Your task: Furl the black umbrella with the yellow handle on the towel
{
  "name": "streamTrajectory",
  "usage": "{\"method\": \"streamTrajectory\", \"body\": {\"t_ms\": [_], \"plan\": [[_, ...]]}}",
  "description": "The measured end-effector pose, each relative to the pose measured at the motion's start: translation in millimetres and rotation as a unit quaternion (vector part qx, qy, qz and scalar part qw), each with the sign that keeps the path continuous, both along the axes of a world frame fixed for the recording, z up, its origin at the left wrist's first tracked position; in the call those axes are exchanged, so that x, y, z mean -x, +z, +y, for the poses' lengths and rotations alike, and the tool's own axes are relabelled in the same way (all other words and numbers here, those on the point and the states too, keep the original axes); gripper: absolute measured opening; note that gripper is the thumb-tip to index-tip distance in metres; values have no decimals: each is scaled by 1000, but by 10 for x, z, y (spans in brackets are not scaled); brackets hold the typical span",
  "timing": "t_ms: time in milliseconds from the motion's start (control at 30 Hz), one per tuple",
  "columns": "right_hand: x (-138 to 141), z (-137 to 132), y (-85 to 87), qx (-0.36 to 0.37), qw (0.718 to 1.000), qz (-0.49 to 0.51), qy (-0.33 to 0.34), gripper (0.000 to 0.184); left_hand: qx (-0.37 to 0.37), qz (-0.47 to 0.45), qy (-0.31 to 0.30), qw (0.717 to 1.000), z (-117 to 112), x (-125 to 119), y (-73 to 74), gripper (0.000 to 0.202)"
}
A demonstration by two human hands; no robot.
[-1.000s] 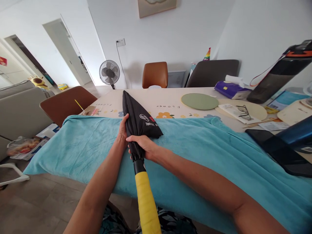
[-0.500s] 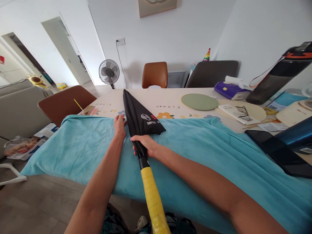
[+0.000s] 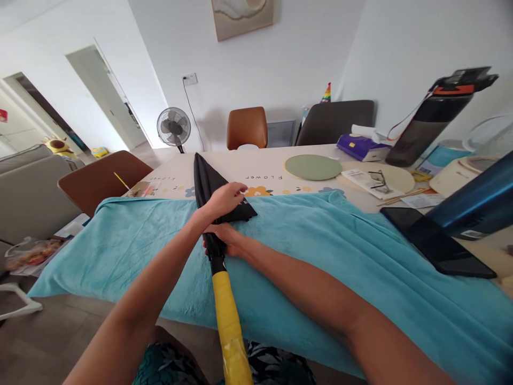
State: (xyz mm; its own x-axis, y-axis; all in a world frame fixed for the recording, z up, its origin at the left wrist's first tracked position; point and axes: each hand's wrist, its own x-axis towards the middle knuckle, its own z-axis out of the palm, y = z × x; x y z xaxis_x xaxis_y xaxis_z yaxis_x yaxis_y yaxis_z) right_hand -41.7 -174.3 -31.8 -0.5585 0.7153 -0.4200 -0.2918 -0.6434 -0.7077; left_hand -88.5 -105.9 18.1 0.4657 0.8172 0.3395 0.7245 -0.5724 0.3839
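A black folded umbrella (image 3: 204, 179) with a yellow handle (image 3: 226, 315) lies on a turquoise towel (image 3: 328, 256), its tip pointing away from me. My left hand (image 3: 223, 199) reaches across the canopy and pinches a loose black flap near the printed logo. Under my left forearm, my right hand (image 3: 225, 239) wraps the gathered canopy just above the handle.
The towel covers the near part of a flower-print table (image 3: 272, 166). On it lie a green round mat (image 3: 313, 167), glasses on papers (image 3: 377, 181), a purple box (image 3: 360, 146), a dark bottle (image 3: 433, 120) and a black tablet (image 3: 435, 243). Brown chairs (image 3: 102, 179) stand left and behind, a fan (image 3: 173, 126) beyond.
My left hand left the towel beside the umbrella and crossed over the canopy to grip its right-hand flap. My right hand kept its hold near the handle. The view shifted slightly.
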Motion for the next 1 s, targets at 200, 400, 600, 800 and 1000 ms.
{"method": "streamTrajectory", "body": {"t_ms": [200,400,600,800,1000], "plan": [[23,49,-119,-19,997,80,-8,26,49,273,-42,960,176,-280,-269,45],[71,106,-192,-21,994,107,-3,16,41,243,-4,969,217,-231,-320,31],[42,64,-143,-37,995,94,7,15,-33,144,38,988,127,-249,-254,20],[3,13,-49,-44,998,44,16,11,-83,-41,62,994,81,-168,-189,17],[-24,18,-17,5,999,18,32,8,-133,-180,121,967,69,295,119,22]]}}
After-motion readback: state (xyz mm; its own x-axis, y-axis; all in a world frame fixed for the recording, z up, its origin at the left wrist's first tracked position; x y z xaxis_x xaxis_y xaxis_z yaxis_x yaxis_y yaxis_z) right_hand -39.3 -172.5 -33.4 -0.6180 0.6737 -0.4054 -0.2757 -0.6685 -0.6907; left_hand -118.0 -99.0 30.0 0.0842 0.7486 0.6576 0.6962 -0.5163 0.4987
